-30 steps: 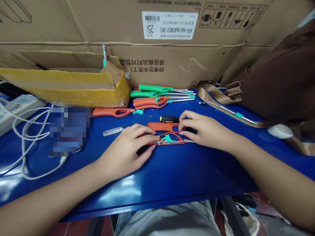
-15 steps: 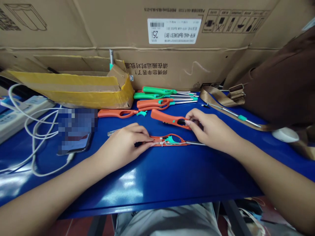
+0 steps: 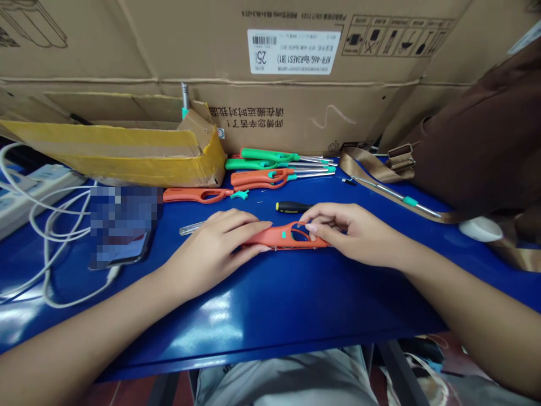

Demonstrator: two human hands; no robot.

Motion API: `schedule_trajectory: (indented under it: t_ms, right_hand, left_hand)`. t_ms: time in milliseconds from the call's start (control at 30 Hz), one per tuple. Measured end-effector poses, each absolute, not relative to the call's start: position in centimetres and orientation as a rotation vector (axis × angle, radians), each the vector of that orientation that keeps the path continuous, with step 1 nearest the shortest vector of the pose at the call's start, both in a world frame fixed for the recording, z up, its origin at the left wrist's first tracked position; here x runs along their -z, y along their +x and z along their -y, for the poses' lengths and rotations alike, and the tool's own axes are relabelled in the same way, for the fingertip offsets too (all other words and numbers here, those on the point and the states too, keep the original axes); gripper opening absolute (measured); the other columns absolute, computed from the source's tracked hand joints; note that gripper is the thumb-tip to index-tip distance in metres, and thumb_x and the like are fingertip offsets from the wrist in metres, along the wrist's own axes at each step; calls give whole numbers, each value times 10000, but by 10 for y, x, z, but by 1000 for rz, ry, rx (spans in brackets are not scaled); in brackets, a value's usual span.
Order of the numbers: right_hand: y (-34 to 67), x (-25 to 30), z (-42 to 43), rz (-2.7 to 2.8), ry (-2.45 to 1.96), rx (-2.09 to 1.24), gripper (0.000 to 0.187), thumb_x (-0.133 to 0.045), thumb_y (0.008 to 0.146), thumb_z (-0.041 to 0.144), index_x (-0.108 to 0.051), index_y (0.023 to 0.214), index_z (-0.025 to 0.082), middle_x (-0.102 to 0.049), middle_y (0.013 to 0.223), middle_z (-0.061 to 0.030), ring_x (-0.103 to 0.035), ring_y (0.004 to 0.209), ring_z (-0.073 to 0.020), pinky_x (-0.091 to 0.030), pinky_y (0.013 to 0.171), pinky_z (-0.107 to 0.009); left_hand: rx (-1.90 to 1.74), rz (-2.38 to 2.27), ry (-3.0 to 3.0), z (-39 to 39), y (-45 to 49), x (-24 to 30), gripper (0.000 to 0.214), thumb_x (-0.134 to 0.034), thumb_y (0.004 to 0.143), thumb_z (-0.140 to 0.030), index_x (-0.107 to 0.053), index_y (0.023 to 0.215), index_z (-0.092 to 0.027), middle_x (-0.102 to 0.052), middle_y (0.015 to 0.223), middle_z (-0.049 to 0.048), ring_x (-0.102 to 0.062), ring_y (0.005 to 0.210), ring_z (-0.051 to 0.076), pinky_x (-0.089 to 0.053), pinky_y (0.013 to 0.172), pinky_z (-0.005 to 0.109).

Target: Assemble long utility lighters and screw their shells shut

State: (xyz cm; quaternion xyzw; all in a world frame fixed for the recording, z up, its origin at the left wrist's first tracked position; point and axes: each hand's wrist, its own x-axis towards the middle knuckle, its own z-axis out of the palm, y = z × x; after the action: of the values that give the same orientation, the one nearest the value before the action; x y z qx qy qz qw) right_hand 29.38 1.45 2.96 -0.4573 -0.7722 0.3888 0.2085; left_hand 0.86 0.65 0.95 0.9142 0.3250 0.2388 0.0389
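Observation:
Between my hands lies an orange lighter casing (image 3: 276,234), its upper half set over the lower half, with a narrow gap along the near edge. My left hand (image 3: 222,239) grips the handle end, thumb on the near side and fingers on top. At the trigger-loop end, my right hand (image 3: 344,231) pinches the upper half. A clear strip-like piece (image 3: 190,228) pokes out beyond my left hand. Just behind the casing rests a screwdriver (image 3: 291,207) with a black and yellow handle, partly behind my right fingers. Two tiny screws (image 3: 260,202) lie near it.
Several green lighters (image 3: 270,155) and orange lighters (image 3: 260,179) lie at the back. An orange casing (image 3: 196,195) is left of them. A yellow-taped box (image 3: 169,163), a phone (image 3: 127,248) and white cables stand left; a metal lighter tube (image 3: 393,194) and brown strap (image 3: 350,163) lie right.
My right hand has brought the upper casing half down and nearer, onto the lower half, covering the inner parts and green trigger. The screwdriver and tiny screws behind have come into view.

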Motion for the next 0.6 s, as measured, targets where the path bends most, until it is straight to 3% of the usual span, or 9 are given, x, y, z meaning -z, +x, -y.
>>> schedule_trajectory:
  t_ms: [133,300,467,600]
  right_hand:
    - [311,-36,-24,2383,-1241,-824,289,-490,1010,338,-710,1154,215,-747,1090,-60,-663,904,-192,-492,783,-305]
    - [330,-44,-28,2687,-1277,-725,202,-650,916,389,-734,980,216,-725,910,-33,-598,700,-158,-407,612,-275]
    - [327,-42,-25,2701,-1270,-690,119,-627,900,202,-741,905,236,-750,916,-17,-650,782,-168,-421,683,-273]
    - [324,-38,-27,2700,-1288,-513,92,-681,882,211,-745,945,228,-740,922,-28,-639,772,-178,-408,659,-279]
  left_hand:
    - [-730,-1037,2674,-9,7,-8,338,-555,1037,-418,-670,1253,-184,-725,1153,88,-707,1022,212,-578,921,338]
    - [-665,-1059,2685,-9,6,-10,362,-533,1043,-440,-683,1213,-157,-735,1145,95,-712,1017,225,-578,913,353]
    - [-665,-1085,2635,-9,8,-7,335,-511,1054,-415,-692,1181,-163,-733,1110,88,-712,978,214,-575,869,321]
    - [-685,-1122,2588,-8,10,-7,320,-509,1052,-401,-681,1189,-169,-726,1108,85,-708,977,211,-577,879,317]
